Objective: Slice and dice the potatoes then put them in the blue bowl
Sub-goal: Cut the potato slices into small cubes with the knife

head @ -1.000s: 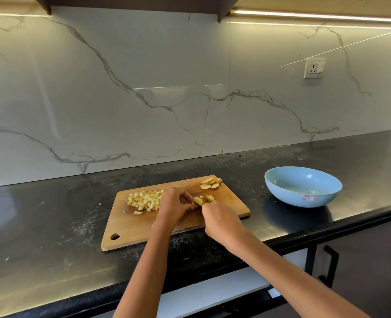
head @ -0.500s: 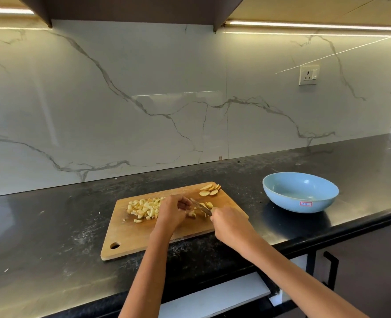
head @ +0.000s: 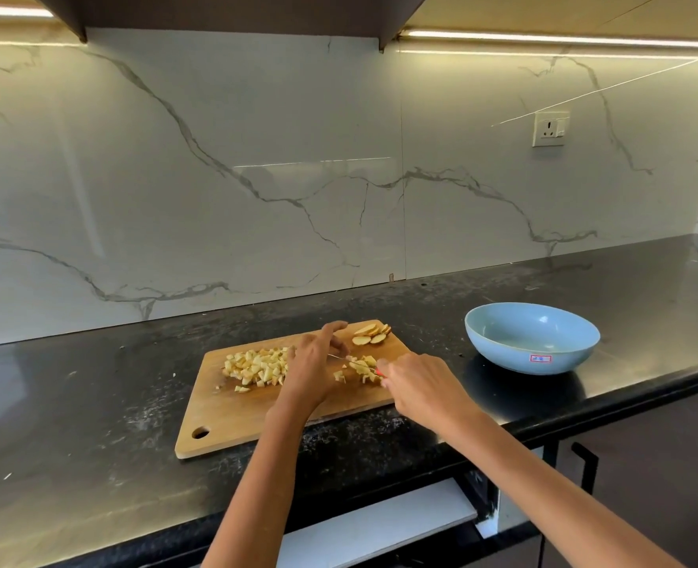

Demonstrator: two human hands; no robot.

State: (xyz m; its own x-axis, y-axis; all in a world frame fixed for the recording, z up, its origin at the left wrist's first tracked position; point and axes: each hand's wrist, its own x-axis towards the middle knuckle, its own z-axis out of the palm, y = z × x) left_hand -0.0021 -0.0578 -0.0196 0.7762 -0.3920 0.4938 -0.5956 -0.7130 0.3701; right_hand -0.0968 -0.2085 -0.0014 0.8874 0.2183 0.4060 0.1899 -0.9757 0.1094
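Note:
A wooden cutting board (head: pixel 232 412) lies on the black counter. A heap of diced potato (head: pixel 257 364) covers its left part, and a few round potato slices (head: pixel 371 334) lie at its far right corner. Freshly cut potato pieces (head: pixel 361 367) sit between my hands. My right hand (head: pixel 421 387) grips a small knife (head: pixel 349 359) whose thin blade points left over those pieces. My left hand (head: pixel 316 362) hovers over the board beside the heap, its fingers loosely spread and lifted, holding nothing. The blue bowl (head: pixel 503 350) stands to the right of the board with nothing in it.
The black counter (head: pixel 93 403) runs along a white marble backsplash with a wall socket (head: pixel 550 128) at the upper right. Below the counter's front edge are a white pulled-out shelf (head: pixel 380 522) and a dark cabinet door with a black handle (head: pixel 585 465).
My left hand has let go of the potato piece and lifted, its fingers now spread. The piece now lies cut into small bits. The knife blade has swung lower and to the left.

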